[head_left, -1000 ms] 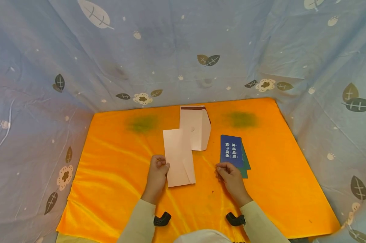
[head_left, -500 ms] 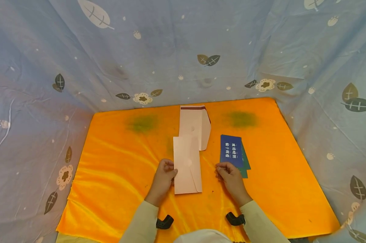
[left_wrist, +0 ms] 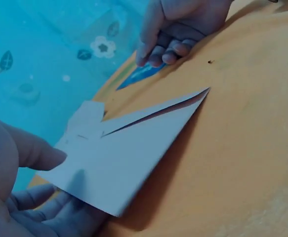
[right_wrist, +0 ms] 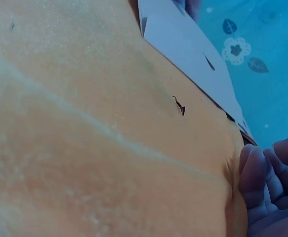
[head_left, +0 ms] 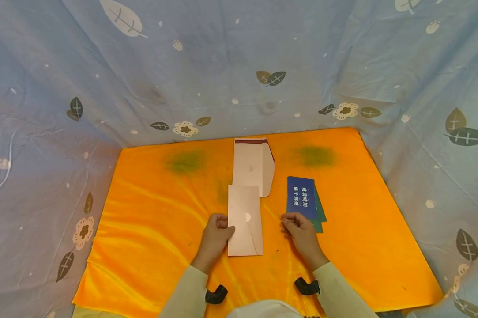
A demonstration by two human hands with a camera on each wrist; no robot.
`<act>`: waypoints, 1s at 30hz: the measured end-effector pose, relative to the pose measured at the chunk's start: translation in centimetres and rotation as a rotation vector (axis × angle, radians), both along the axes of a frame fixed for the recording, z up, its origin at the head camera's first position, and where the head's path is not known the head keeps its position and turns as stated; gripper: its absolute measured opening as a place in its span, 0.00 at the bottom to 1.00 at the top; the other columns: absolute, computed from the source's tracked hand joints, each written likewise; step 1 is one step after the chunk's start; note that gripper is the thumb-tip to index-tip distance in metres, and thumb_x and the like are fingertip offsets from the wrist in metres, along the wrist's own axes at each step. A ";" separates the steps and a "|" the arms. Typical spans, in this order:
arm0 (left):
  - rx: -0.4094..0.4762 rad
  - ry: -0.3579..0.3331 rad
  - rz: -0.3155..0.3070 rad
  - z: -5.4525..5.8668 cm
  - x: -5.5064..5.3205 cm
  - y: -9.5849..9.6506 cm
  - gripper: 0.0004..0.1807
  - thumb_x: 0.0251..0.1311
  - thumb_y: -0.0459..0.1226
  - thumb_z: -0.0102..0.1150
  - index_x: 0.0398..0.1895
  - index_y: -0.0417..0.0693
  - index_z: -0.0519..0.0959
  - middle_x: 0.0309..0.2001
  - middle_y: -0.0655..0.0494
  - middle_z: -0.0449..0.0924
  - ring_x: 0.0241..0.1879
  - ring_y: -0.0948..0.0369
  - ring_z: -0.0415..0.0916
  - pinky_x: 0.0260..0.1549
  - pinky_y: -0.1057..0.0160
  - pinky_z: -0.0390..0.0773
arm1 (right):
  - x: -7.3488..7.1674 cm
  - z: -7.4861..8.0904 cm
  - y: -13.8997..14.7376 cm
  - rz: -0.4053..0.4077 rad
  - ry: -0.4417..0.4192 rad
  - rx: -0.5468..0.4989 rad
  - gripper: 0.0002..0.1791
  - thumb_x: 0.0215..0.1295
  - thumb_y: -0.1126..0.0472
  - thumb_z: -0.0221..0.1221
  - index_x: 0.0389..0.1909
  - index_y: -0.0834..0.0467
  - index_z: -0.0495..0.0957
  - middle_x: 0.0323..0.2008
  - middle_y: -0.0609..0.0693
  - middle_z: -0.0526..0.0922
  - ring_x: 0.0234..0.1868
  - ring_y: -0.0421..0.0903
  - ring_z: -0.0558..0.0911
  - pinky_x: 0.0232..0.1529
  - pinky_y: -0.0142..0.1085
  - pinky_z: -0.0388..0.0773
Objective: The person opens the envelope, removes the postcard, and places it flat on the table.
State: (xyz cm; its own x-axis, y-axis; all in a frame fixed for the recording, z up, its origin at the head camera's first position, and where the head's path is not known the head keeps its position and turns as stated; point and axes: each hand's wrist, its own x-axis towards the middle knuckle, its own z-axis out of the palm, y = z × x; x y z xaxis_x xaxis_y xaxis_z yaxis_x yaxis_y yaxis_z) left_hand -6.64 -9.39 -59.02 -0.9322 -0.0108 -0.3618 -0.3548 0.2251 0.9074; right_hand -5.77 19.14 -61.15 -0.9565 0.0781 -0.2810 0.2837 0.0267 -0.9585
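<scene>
My left hand [head_left: 215, 236] pinches the left edge of a pale pink envelope [head_left: 242, 203] between thumb and fingers. In the left wrist view the envelope [left_wrist: 124, 168] is tilted off the cloth, thumb on top, fingers beneath, with its flap edge slightly parted. Behind it lies a second pink envelope [head_left: 246, 154] with a dark red band, partly covered by the held one. My right hand [head_left: 303, 238] rests with loosely curled fingers at the near edge of a dark blue card [head_left: 301, 198] bearing white characters. Green cards [head_left: 320, 210] show from under the blue one.
An orange cloth [head_left: 366, 247] covers the table. Pale blue patterned curtain [head_left: 223, 57] stands around the back and both sides. A small dark speck [right_wrist: 181, 106] lies on the cloth between the hands.
My left hand has brought the envelope to the right and toward me, turning it straighter and uncovering more of the far envelope. The right hand and the cards have stayed put.
</scene>
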 end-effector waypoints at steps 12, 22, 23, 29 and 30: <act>-0.507 0.403 -0.202 0.4 -0.5 -1.4 0.26 0.70 0.43 0.73 0.65 0.40 0.79 0.63 0.48 0.78 0.61 0.46 0.72 0.62 0.44 0.76 | 0.0 0.1 0.0 -0.002 0.021 0.019 0.11 0.83 0.68 0.58 0.57 0.69 0.82 0.45 0.64 0.85 0.39 0.52 0.87 0.41 0.35 0.86; -0.630 0.620 -0.424 -1.4 -1.1 -2.2 0.45 0.64 0.57 0.76 0.77 0.43 0.72 0.82 0.42 0.60 0.79 0.39 0.55 0.70 0.31 0.64 | 0.0 0.2 -0.1 0.003 0.022 0.026 0.10 0.83 0.68 0.58 0.56 0.69 0.82 0.47 0.64 0.85 0.40 0.53 0.87 0.42 0.35 0.87; -0.632 0.630 -0.458 -1.8 -1.1 -2.2 0.48 0.63 0.60 0.75 0.79 0.44 0.71 0.84 0.43 0.57 0.80 0.39 0.53 0.70 0.30 0.62 | 0.0 0.3 -0.1 0.005 0.026 0.027 0.11 0.83 0.68 0.58 0.56 0.69 0.82 0.47 0.64 0.85 0.40 0.53 0.87 0.42 0.35 0.87; -0.648 0.648 -0.606 -3.2 -1.1 -2.4 0.57 0.62 0.71 0.67 0.87 0.52 0.62 0.89 0.51 0.46 0.85 0.43 0.45 0.69 0.29 0.60 | 0.1 0.2 -0.1 0.012 0.029 0.025 0.11 0.83 0.67 0.58 0.56 0.69 0.82 0.47 0.64 0.85 0.40 0.52 0.87 0.42 0.35 0.86; -0.648 0.643 -0.614 -3.3 -1.1 -2.5 0.57 0.61 0.71 0.68 0.87 0.54 0.62 0.89 0.52 0.46 0.85 0.45 0.44 0.70 0.30 0.60 | 0.1 0.2 -0.1 0.015 0.029 0.024 0.11 0.83 0.67 0.58 0.56 0.69 0.82 0.47 0.64 0.85 0.40 0.52 0.87 0.42 0.35 0.86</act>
State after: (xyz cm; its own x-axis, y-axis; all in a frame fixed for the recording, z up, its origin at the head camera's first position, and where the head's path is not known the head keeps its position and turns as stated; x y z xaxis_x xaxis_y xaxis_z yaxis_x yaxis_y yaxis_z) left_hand -7.73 -11.86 -62.34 -0.8560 0.5071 0.1001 0.4776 0.7018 0.5286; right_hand -5.69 18.99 -60.91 -0.9654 0.0699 -0.2514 0.2553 0.0540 -0.9654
